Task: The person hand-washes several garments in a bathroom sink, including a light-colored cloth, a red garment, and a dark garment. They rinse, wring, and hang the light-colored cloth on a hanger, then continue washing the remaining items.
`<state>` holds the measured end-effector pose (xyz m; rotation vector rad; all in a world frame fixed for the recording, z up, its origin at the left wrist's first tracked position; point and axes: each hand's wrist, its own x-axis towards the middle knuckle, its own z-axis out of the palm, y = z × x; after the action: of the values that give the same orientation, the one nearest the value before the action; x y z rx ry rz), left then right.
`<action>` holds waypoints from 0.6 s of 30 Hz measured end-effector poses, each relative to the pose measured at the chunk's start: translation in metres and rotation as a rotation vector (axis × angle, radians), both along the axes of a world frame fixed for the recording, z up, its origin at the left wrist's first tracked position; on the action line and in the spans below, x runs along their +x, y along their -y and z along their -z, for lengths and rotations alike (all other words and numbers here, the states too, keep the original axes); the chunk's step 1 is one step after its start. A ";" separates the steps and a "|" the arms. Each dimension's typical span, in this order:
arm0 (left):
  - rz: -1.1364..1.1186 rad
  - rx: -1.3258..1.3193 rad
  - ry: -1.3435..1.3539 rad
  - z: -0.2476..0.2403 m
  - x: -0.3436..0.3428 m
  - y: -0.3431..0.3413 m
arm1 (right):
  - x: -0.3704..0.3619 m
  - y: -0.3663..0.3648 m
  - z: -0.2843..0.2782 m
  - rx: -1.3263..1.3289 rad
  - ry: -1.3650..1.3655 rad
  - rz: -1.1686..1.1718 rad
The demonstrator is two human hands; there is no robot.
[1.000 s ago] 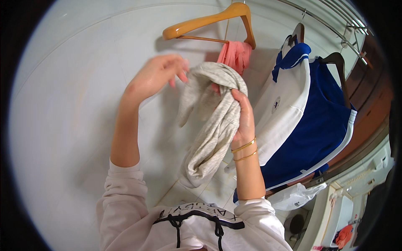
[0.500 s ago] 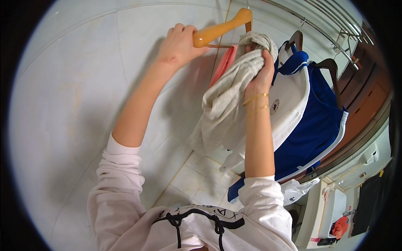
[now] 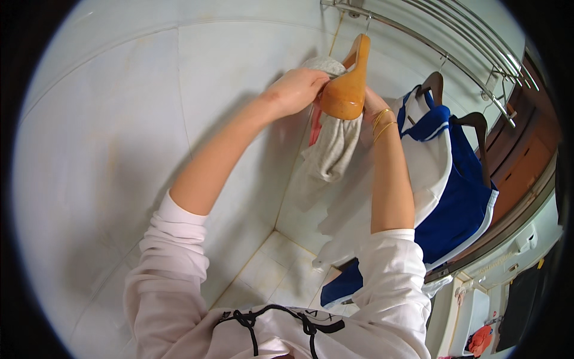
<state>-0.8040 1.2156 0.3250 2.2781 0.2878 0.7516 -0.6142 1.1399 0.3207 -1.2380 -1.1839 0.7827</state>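
Observation:
A light wooden clothes hanger hangs by its metal hook from the rail, its broad end turned toward me. A bunched light grey garment is draped around it, part looping up behind my left hand and the rest drooping below. My left hand is closed, its fingers pinching the grey garment just left of the hanger. On the other side, my right hand, with thin gold bracelets at the wrist, reaches behind the hanger; its fingers are hidden. A strip of pink cloth shows behind the grey garment.
A metal rail with a rack runs along the upper right. Close to my right arm hang a white garment with blue collar and a blue garment on dark hangers. Tiled wall stands at left; a sink is lower right.
My left hand has left the hanger's end and moved right onto the grey garment. The hanger has turned its end toward me. My right hand has slipped behind the hanger.

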 end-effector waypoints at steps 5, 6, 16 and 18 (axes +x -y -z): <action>-0.279 0.561 0.247 0.020 0.012 -0.014 | 0.016 -0.004 -0.010 -0.132 0.265 -0.072; -0.382 0.642 0.307 0.025 0.015 -0.016 | 0.020 -0.004 -0.009 -0.159 0.270 -0.012; 0.230 -0.139 0.286 0.038 0.064 -0.041 | 0.059 0.000 -0.001 -0.154 0.230 -0.073; 0.275 -0.191 0.252 0.033 0.066 -0.039 | 0.060 0.004 0.000 -0.159 0.160 -0.057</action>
<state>-0.7378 1.2542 0.2919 1.9662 -0.0686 0.8177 -0.5543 1.1362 0.3212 -1.4244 -1.3108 0.8455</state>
